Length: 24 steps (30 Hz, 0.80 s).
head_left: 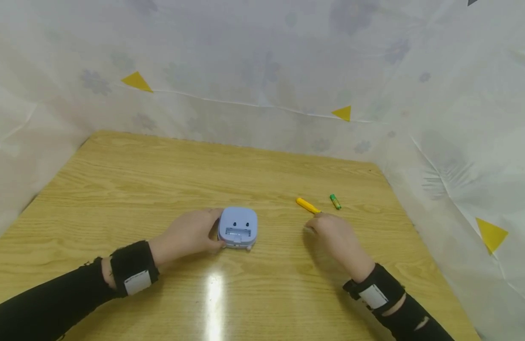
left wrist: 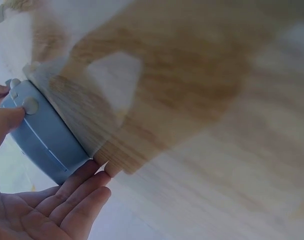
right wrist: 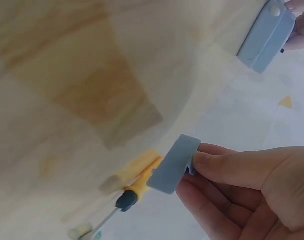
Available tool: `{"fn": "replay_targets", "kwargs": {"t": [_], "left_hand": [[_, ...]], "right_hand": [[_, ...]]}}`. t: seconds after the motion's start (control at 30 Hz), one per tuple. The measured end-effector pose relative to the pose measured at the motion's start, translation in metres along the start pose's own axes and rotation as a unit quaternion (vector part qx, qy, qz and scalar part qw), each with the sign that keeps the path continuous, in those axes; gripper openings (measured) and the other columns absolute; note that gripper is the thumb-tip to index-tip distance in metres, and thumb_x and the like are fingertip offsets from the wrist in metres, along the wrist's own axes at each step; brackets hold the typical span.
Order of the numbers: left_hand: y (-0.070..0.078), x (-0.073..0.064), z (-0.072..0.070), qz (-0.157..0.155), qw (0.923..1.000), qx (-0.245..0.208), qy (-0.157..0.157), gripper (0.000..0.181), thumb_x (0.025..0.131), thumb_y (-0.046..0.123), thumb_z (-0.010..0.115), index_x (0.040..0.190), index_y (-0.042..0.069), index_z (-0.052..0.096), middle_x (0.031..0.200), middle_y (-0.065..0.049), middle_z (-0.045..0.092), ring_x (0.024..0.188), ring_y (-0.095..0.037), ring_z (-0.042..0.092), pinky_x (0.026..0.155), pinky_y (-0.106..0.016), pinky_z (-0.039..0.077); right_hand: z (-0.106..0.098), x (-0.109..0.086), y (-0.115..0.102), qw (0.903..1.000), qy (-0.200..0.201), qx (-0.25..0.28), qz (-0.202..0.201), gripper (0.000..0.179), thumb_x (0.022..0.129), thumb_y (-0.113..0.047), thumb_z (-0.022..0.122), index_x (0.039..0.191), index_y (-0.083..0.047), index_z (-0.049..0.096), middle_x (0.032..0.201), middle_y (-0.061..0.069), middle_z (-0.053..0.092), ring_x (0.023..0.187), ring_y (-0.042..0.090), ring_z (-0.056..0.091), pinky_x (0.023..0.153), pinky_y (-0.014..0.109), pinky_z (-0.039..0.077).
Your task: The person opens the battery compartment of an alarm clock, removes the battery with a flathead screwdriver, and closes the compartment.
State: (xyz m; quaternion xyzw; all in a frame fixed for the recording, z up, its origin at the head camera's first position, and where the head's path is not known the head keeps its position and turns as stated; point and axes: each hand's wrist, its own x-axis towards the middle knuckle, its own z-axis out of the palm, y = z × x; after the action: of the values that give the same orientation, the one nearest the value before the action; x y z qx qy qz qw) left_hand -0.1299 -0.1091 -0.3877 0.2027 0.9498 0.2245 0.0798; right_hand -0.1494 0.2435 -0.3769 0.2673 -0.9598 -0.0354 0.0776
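On the table lies a small light-blue device (head_left: 238,220), a rounded square with two dark spots and an uncovered battery compartment facing up. My left hand (head_left: 190,234) grips its left side, thumb at the near edge and fingers at the far one. In the left wrist view, round white knobs show on the device's side (left wrist: 47,135). My right hand (head_left: 341,241) pinches a small light-blue battery cover (right wrist: 174,165) between thumb and fingers, right of the device. Just beyond that hand is a screwdriver (head_left: 307,205) with a yellow handle, its shaft hidden in the head view.
A small green battery (head_left: 335,201) lies to the right of the screwdriver. The wood-grain table (head_left: 194,166) is bordered by pale flowered sheeting (head_left: 245,57) at the back and sides. Yellow triangles (head_left: 343,113) are fixed on the sheeting.
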Motion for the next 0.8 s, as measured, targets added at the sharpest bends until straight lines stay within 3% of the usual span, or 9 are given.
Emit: {"fn": "replay_targets", "kwargs": {"t": [0.13,0.27,0.5,0.8], "left_hand": [[0.000,0.000,0.000,0.000,1.0000,0.002,0.000,0.084,0.084,0.031,0.090,0.150,-0.005,0.053,0.140,-0.023,0.069,0.126,-0.038,0.070,0.108,-0.053,0.058],[-0.001,0.001,0.000,0.002,1.0000,0.006,0.000,0.085,0.084,0.032,0.090,0.150,-0.005,0.053,0.141,-0.023,0.069,0.126,-0.038,0.069,0.108,-0.053,0.058],[-0.002,0.001,0.001,0.001,1.0000,-0.002,0.000,0.085,0.083,0.032,0.090,0.150,-0.004,0.053,0.142,-0.022,0.068,0.128,-0.038,0.068,0.110,-0.053,0.057],[0.000,0.000,0.001,0.006,1.0000,0.003,0.003,0.084,0.083,0.032,0.091,0.150,-0.005,0.054,0.142,-0.022,0.068,0.128,-0.039,0.068,0.110,-0.054,0.057]], "right_hand": [[-0.004,0.005,-0.005,0.9998,0.018,0.011,-0.009,0.014,0.089,0.002,0.080,0.095,-0.010,0.084,0.079,0.000,0.072,0.071,0.012,0.062,0.064,0.029,0.060],[-0.010,0.010,-0.010,0.9993,0.031,0.007,-0.019,0.019,0.088,0.004,0.081,0.102,-0.009,0.084,0.090,0.006,0.078,0.080,0.019,0.072,0.072,0.033,0.065],[-0.025,0.022,-0.025,0.9980,0.052,0.013,-0.034,0.019,0.091,0.001,0.080,0.108,-0.008,0.083,0.096,0.007,0.078,0.082,0.021,0.074,0.072,0.031,0.065],[-0.040,0.033,-0.047,0.9884,0.134,0.007,-0.071,0.019,0.088,-0.001,0.084,0.105,-0.010,0.084,0.090,0.004,0.076,0.077,0.017,0.073,0.064,0.026,0.063]]}}
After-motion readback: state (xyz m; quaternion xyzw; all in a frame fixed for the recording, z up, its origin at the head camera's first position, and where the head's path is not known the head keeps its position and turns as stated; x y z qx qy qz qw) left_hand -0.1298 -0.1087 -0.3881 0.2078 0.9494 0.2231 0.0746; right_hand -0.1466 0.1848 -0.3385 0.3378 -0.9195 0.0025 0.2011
